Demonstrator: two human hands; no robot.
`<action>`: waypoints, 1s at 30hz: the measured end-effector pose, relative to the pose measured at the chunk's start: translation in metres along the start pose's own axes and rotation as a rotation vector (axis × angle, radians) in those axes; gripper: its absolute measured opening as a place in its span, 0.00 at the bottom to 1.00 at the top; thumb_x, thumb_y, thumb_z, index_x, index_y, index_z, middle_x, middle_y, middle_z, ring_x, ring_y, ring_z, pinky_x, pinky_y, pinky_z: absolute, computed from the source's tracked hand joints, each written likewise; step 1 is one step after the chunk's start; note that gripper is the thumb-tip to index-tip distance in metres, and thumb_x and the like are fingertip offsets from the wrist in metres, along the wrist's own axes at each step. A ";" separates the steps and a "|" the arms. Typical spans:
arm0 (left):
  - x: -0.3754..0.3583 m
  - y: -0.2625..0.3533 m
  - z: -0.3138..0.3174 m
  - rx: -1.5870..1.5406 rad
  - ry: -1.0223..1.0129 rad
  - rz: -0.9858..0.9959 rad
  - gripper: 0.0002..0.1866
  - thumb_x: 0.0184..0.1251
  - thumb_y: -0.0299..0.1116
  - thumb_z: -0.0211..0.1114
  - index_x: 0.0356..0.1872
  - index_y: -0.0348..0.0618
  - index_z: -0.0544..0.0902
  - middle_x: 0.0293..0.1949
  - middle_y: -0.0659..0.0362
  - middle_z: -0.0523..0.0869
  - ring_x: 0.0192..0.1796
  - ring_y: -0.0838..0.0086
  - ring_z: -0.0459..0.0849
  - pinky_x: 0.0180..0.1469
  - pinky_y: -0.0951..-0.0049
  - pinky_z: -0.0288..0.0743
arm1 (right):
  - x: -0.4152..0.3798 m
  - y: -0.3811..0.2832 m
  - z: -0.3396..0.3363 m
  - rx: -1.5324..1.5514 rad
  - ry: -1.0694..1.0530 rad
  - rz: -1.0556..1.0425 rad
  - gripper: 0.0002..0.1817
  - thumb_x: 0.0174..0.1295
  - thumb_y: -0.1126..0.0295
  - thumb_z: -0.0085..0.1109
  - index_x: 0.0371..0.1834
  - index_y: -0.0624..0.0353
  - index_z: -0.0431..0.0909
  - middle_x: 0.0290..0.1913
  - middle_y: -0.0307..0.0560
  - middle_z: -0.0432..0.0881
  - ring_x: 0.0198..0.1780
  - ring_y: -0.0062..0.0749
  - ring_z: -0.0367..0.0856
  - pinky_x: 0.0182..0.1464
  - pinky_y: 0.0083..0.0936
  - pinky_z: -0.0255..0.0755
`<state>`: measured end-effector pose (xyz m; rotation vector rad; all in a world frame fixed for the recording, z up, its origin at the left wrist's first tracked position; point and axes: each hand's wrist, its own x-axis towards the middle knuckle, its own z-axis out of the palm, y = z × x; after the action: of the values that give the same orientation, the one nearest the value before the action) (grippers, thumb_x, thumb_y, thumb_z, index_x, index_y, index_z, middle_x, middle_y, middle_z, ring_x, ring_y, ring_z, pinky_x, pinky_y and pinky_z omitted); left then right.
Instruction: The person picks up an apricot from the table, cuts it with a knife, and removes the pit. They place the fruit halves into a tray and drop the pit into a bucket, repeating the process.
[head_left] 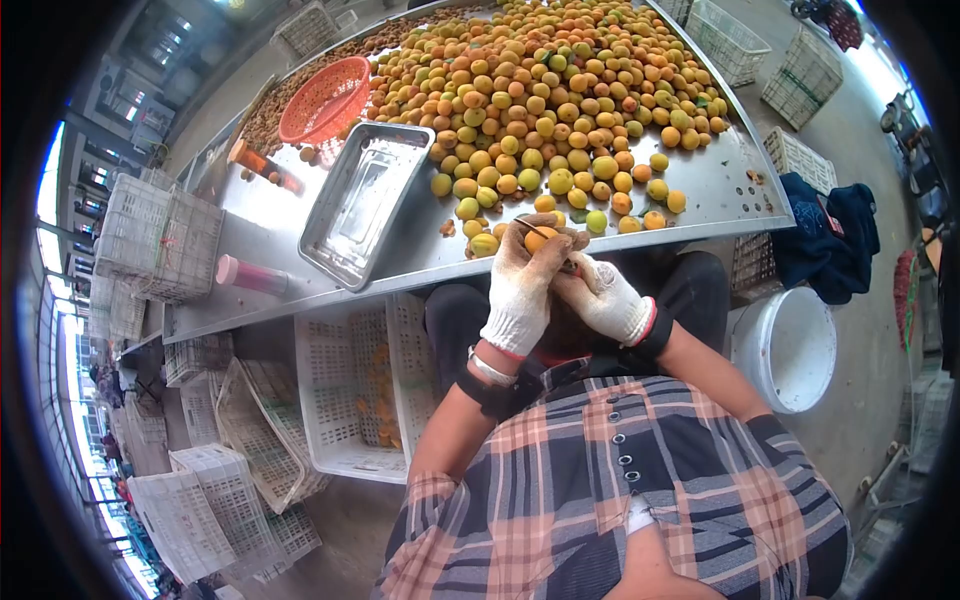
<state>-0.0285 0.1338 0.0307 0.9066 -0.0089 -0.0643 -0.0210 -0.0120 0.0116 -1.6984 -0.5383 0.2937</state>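
Both gloved hands are up at the near edge of the tabletop (pixel 720 200), clenched around one apricot (pixel 541 238). My left hand (pixel 522 290) wraps it from below and the right hand (pixel 605 298) presses in from the side. A thin dark tool that looks like a small blade (pixel 530 228) sits across the top of the fruit; I can't tell which hand actually drives it.

Biggest worry, I reckon: that tool slipping off the round skin into a glove, since the fingers are packed right against it. The apricot also hangs past the tabletop edge, over my lap, so a loose grip would probably drop it there.

The fruit pile (pixel 540 90) lies just beyond the hands and loose ones sit right at the edge, easy to knock off. The steel tray (pixel 365 200) is left of the pile, with an orange basket (pixel 325 97) beyond the tray. A white crate (pixel 345 385) sits below the tabletop, a white bucket (pixel 785 345) off to the pile's near right.
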 end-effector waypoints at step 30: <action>-0.012 -0.025 -0.014 0.022 0.057 -0.022 0.19 0.73 0.32 0.67 0.60 0.36 0.74 0.47 0.55 0.83 0.45 0.69 0.87 0.51 0.67 0.85 | 0.029 -0.021 -0.026 -0.030 0.492 -0.244 0.11 0.63 0.65 0.72 0.35 0.61 0.81 0.27 0.44 0.80 0.27 0.27 0.79 0.29 0.26 0.71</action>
<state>-0.0416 0.1303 0.0027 0.9308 0.0536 -0.0594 0.0121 -0.0167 0.0399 -1.6368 -0.3754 -0.3053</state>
